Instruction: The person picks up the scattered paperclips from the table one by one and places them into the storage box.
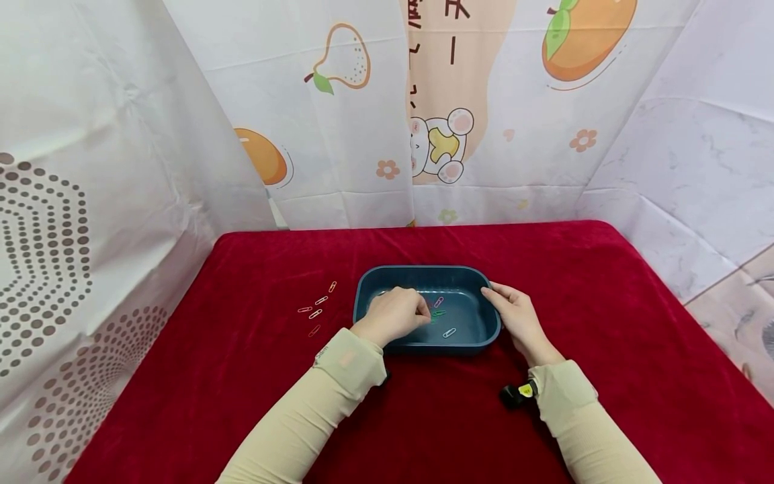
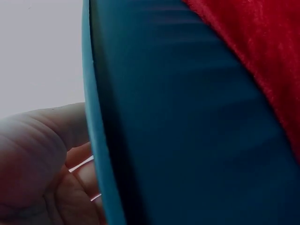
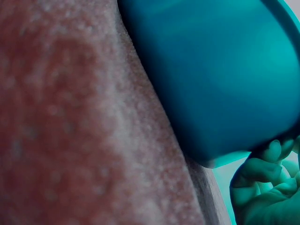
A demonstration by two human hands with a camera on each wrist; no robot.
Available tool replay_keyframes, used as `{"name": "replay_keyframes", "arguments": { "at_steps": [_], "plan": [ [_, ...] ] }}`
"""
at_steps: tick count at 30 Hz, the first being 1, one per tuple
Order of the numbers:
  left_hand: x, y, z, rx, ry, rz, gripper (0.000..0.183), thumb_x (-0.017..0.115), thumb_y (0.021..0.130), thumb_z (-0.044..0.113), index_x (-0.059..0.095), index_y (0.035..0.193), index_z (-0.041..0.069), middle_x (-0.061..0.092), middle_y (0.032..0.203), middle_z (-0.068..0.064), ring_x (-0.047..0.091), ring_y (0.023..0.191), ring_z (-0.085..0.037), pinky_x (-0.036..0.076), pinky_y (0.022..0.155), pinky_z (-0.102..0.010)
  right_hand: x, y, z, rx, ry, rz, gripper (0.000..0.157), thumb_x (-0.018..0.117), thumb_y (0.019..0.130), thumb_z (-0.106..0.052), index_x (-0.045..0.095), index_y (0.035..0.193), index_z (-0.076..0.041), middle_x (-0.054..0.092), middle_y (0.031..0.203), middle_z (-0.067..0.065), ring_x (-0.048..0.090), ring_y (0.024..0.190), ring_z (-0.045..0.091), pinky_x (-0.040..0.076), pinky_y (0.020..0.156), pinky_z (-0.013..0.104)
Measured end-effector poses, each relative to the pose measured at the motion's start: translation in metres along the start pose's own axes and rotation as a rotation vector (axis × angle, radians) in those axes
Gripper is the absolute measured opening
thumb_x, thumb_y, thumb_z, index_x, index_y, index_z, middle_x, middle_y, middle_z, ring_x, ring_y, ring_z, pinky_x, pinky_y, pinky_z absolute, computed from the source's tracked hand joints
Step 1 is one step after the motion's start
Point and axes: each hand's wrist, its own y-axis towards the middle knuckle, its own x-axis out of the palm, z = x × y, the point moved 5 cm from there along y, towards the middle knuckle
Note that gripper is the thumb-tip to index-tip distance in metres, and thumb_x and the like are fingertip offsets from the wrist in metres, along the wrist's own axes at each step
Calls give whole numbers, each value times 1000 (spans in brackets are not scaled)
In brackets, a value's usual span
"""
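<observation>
A dark blue tray (image 1: 423, 267) with rounded corners sits on the cloth. Over its left part my left hand (image 1: 393, 314) reaches in, fingers bent and fingertips together close above the clips; I cannot tell if a clip is between them. On the tray floor lie a pink paper clip (image 1: 439, 302), green paper clips (image 1: 439, 313) and a white paper clip (image 1: 449, 333). My right hand (image 1: 517, 319) grips the tray's right end, thumb at the rim and fingers curled outside. The left wrist view shows the left hand (image 2: 42, 159) partly hidden behind the tray wall (image 2: 187, 117).
Left of the tray, several loose paper clips lie on the red cloth (image 1: 260, 376), among them a yellow paper clip (image 1: 332, 287) and an orange paper clip (image 1: 314, 331). Printed curtains (image 1: 338, 154) hang behind the table and along both sides.
</observation>
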Motion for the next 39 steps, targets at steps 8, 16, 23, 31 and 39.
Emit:
{"name": "replay_keyframes", "arguments": {
  "at_steps": [8, 16, 23, 31, 39],
  "plan": [
    [-6, -4, -4, 1, -42, 7, 13, 68, 93, 29, 80, 96, 25, 73, 103, 8, 59, 81, -8, 51, 70, -29, 0, 0, -1, 0, 3, 2, 52, 59, 99, -32, 53, 140, 1, 74, 92, -11, 67, 71, 2, 55, 66, 19],
    [-29, -12, -12, -12, -68, 74, 16, 66, 94, 34, 78, 101, 25, 74, 98, 9, 61, 82, -8, 50, 65, -28, -2, -3, -3, 7, -6, -9, 55, 59, 99, -34, 52, 141, 0, 74, 94, -11, 67, 73, 3, 56, 69, 19],
    [-51, -23, -24, -59, -82, 140, 17, 66, 94, 37, 76, 101, 26, 74, 95, 10, 62, 80, -9, 50, 66, -29, -2, -4, -3, 10, -4, -12, 55, 59, 99, -34, 52, 142, 0, 74, 96, -11, 68, 74, 3, 56, 70, 20],
    [-67, -36, -47, -113, -101, 176, 20, 67, 93, 36, 76, 105, 22, 73, 96, 8, 63, 82, -11, 53, 71, -33, -2, -4, -2, 12, -11, -12, 55, 58, 100, -35, 51, 142, 0, 75, 103, -6, 70, 77, 4, 57, 72, 20],
    [-71, -42, -71, -169, -105, 195, 24, 67, 93, 36, 75, 108, 20, 73, 100, 3, 63, 80, -14, 52, 67, -32, -1, -3, -2, 4, -13, -13, 55, 58, 100, -35, 51, 142, 1, 74, 110, 0, 70, 79, 3, 57, 73, 20]
  ]
}}
